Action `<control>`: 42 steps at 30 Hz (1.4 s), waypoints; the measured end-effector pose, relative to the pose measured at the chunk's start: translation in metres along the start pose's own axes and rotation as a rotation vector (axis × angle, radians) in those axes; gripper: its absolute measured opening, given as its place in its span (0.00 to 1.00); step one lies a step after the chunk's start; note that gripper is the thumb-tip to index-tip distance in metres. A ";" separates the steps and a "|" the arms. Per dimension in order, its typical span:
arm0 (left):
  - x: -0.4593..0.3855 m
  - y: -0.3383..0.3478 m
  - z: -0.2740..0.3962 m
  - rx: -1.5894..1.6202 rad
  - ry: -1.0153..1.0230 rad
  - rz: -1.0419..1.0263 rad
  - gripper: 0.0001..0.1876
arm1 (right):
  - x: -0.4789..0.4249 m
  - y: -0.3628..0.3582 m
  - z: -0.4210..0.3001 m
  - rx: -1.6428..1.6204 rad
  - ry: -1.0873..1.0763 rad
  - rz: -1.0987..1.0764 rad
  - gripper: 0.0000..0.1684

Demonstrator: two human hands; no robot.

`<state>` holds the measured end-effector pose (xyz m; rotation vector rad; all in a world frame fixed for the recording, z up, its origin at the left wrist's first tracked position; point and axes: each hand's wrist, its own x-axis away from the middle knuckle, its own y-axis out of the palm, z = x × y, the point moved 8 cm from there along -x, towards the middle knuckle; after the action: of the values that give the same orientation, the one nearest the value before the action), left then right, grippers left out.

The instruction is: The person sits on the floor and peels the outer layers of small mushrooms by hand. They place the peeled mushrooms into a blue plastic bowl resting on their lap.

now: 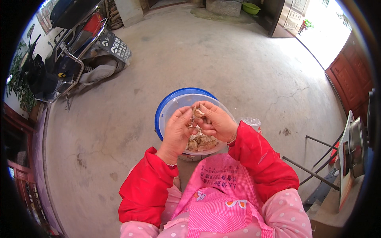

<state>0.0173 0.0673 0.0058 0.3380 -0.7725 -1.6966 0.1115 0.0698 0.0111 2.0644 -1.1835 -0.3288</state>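
Over a translucent plastic bowl (175, 104), my left hand (178, 128) and my right hand (219, 121) meet at the fingertips. Between them they pinch a small brown-and-whitish piece with papery skin (197, 112), which looks like garlic; the fingers cover part of it. Several similar brown, flaky pieces (204, 143) lie in the bowl below my hands. The bowl rests tilted on a blue-rimmed tub (158, 117), whose inside is hidden. Both forearms wear red sleeves.
A plastic-lined cup (252, 122) stands right of the bowl. At right are a folding-legged stand (315, 175), a metal pan (357, 147) and a cardboard box (329, 212). A motor scooter (86, 59) is parked at left. A green basin (251, 8) sits far back on the concrete floor (143, 71).
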 end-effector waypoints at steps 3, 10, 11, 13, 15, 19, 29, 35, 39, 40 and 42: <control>0.000 0.003 -0.001 -0.177 0.033 -0.013 0.06 | 0.001 -0.004 -0.001 0.183 -0.059 0.120 0.13; -0.005 -0.011 -0.005 -0.106 0.103 0.022 0.06 | 0.003 0.004 -0.017 0.762 -0.385 0.155 0.14; -0.006 -0.012 -0.006 -0.097 0.097 0.024 0.05 | 0.004 0.004 -0.018 0.834 -0.444 0.155 0.14; -0.008 -0.017 -0.009 -0.050 0.088 0.010 0.05 | 0.005 0.007 -0.019 0.861 -0.412 0.178 0.14; -0.009 -0.018 -0.011 0.002 0.065 0.013 0.04 | 0.004 0.006 -0.017 0.859 -0.401 0.195 0.15; -0.008 -0.018 -0.012 0.057 0.047 0.063 0.04 | 0.000 -0.002 -0.014 0.811 -0.385 0.203 0.16; -0.010 -0.023 0.001 -0.331 0.213 0.110 0.06 | 0.003 -0.008 -0.008 0.672 -0.202 0.240 0.17; -0.009 -0.024 0.009 -0.464 0.331 0.138 0.04 | 0.000 -0.005 -0.006 0.509 -0.145 0.150 0.17; -0.006 -0.024 0.019 -0.534 0.406 0.242 0.03 | 0.002 -0.009 -0.009 0.484 -0.175 0.166 0.16; -0.005 -0.024 0.020 -0.537 0.388 0.232 0.03 | 0.005 -0.007 -0.014 0.581 -0.215 0.205 0.16; -0.005 -0.021 0.018 -0.495 0.296 0.190 0.07 | 0.007 -0.006 -0.022 0.769 -0.310 0.254 0.15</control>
<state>-0.0080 0.0795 0.0046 0.1576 -0.1488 -1.5508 0.1308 0.0760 0.0230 2.5077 -1.9691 -0.0655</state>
